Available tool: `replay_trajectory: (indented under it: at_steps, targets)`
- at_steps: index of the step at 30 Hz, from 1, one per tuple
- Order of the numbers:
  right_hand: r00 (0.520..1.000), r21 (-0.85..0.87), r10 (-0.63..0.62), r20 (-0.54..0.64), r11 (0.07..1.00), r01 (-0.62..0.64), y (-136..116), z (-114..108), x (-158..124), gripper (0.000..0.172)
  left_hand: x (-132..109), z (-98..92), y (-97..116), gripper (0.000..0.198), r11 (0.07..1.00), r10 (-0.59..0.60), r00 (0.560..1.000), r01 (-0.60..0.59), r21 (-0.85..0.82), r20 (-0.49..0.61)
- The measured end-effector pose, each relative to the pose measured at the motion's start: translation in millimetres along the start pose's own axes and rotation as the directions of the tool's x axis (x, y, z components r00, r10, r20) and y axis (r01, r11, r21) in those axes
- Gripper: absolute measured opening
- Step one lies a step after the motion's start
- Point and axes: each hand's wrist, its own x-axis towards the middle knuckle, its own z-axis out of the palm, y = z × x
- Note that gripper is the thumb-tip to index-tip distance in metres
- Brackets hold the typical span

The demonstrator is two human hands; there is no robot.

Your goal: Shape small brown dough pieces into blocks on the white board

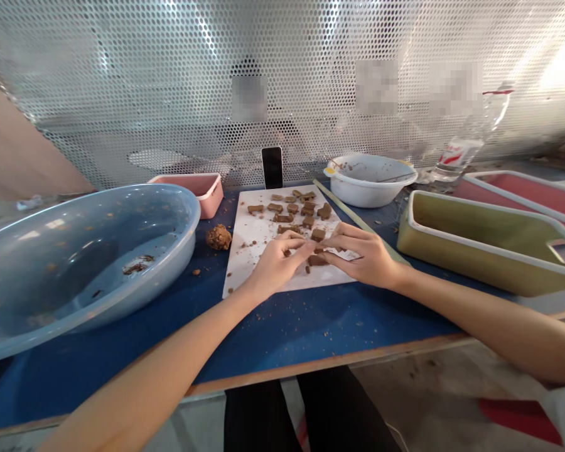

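Observation:
Over the front of a white board, my left hand and my right hand meet at the fingertips. Both are closed in a pinch on a small brown clay piece, mostly covered by the fingers. One flat clay block lies just beyond the fingertips, and another clay strip is just below them. Several small shaped clay pieces are spread over the board's far half, with crumbs around them. Left of the board rests a rough clay lump.
A big blue basin fills the left, with a pink tub behind it. A phone leans on the perforated metal wall. To the right are a pale stick, a white basin, a green bin, a pink bin and a bottle.

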Motion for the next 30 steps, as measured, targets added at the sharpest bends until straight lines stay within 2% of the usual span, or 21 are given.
replay_trajectory:
  at_steps: [3, 5, 8, 12, 26, 30]
  targets:
    - [0.998, -0.021, 0.041, 0.037, 0.999, -0.04, 3, 0, 1, 0.007, 1, -1.0, -3, 0.035, 0.999, -0.015, 0.994, 0.02, 0.05, -0.106]
    - [0.995, -0.025, 0.07, 0.07, 0.997, -0.069, 7, 0, 1, 0.011, 1, -2.5, -5, 0.03, 0.997, -0.038, 0.99, 0.047, 0.064, -0.136]
    - [0.99, -0.026, 0.104, 0.095, 0.994, -0.102, 13, 2, 0, 0.02, 3, -4.7, -7, 0.027, 0.995, -0.082, 0.986, 0.089, 0.049, -0.144]
    - [0.987, -0.052, 0.133, 0.091, 0.99, -0.129, 16, 4, -3, 0.01, 3, -6.0, -7, 0.027, 0.992, -0.111, 0.982, 0.118, 0.038, -0.15]
    - [0.985, -0.054, 0.121, 0.123, 0.992, -0.115, 16, 4, -4, 0.012, 4, -6.1, -11, 0.027, 0.993, -0.112, 0.978, 0.118, 0.02, -0.178]
    - [0.986, -0.072, 0.099, 0.135, 0.993, -0.089, 16, -3, 6, 0.015, 5, -6.4, -14, 0.026, 0.994, -0.103, 0.976, 0.109, 0.023, -0.192]
